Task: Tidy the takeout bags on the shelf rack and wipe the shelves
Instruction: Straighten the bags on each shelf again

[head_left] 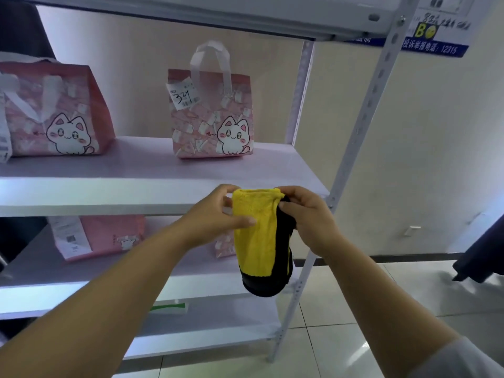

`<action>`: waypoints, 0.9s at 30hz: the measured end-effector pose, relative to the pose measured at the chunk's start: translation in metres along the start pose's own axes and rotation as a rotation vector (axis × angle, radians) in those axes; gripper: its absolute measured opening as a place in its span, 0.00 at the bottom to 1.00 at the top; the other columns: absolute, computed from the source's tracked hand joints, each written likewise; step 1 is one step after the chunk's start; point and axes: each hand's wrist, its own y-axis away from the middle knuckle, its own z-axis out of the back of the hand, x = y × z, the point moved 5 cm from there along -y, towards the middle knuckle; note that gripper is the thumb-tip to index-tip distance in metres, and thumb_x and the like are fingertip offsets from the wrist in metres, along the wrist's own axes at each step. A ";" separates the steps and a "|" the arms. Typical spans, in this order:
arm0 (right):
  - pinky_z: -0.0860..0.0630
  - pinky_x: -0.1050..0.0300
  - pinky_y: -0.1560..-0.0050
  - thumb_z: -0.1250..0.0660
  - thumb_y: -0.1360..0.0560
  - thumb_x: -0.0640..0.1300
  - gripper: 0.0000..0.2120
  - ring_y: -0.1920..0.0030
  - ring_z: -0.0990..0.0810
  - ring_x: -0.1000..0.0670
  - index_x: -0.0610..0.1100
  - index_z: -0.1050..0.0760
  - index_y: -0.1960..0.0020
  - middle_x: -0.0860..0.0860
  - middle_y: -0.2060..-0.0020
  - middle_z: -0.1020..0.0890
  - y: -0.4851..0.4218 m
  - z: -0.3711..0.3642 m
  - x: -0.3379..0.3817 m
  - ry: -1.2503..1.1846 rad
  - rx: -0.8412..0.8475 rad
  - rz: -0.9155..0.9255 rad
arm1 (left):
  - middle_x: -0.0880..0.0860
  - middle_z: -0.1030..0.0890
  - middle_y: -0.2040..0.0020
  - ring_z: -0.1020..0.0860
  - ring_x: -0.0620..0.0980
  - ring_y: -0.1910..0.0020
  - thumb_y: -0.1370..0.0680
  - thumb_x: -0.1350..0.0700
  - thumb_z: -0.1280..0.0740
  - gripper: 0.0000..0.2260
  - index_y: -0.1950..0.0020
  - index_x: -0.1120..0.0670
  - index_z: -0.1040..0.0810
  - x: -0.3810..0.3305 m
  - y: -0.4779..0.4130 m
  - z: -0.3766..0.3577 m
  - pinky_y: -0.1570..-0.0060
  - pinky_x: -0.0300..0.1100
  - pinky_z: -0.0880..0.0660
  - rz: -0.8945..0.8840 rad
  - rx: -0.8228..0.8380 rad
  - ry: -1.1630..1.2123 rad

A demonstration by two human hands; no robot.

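Note:
A yellow and black cloth (pixel 259 241) hangs in front of the shelf rack, held up by both hands. My left hand (pixel 215 214) pinches its top left corner and my right hand (pixel 311 216) pinches its top right corner. On the middle shelf (pixel 136 170) a pink cat-print takeout bag (pixel 215 118) stands upright with a receipt tag marked 324. A second, wider pink cat bag (pixel 54 110) stands at the left of that shelf. On the shelf below (pixel 41 268), another pink bag (pixel 103 236) lies partly hidden behind the shelf edge and my left arm.
The rack's white perforated uprights (pixel 354 148) frame the right side. A green and white object (pixel 169 308) lies on the lowest shelf. Beige wall and tiled floor (pixel 354 309) extend to the right, with a dark garment (pixel 485 255) at the far right and a blue notice (pixel 436 36) above.

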 end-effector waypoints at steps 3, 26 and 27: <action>0.24 0.65 0.63 0.43 0.24 0.27 0.16 0.63 0.18 0.56 0.45 0.23 0.52 0.49 0.61 0.18 -0.024 0.001 0.007 0.019 0.014 0.025 | 0.49 0.20 0.47 0.19 0.47 0.51 0.32 0.52 0.24 0.19 0.45 0.48 0.27 -0.006 -0.028 0.006 0.59 0.44 0.20 -0.057 0.005 0.031; 0.27 0.51 0.64 0.34 0.29 0.35 0.15 0.62 0.27 0.46 0.32 0.27 0.43 0.37 0.55 0.21 -0.182 0.075 -0.018 0.976 -0.220 -0.352 | 0.56 0.19 0.57 0.18 0.53 0.62 0.32 0.52 0.25 0.15 0.54 0.58 0.26 0.000 -0.215 -0.021 0.62 0.46 0.19 0.052 0.145 -0.110; 0.28 0.52 0.64 0.35 0.29 0.34 0.15 0.62 0.27 0.46 0.31 0.27 0.43 0.37 0.57 0.23 -0.188 0.078 -0.022 0.982 -0.217 -0.364 | 0.57 0.19 0.57 0.18 0.53 0.61 0.32 0.51 0.25 0.16 0.54 0.58 0.25 0.002 -0.221 -0.024 0.61 0.47 0.19 0.057 0.129 -0.152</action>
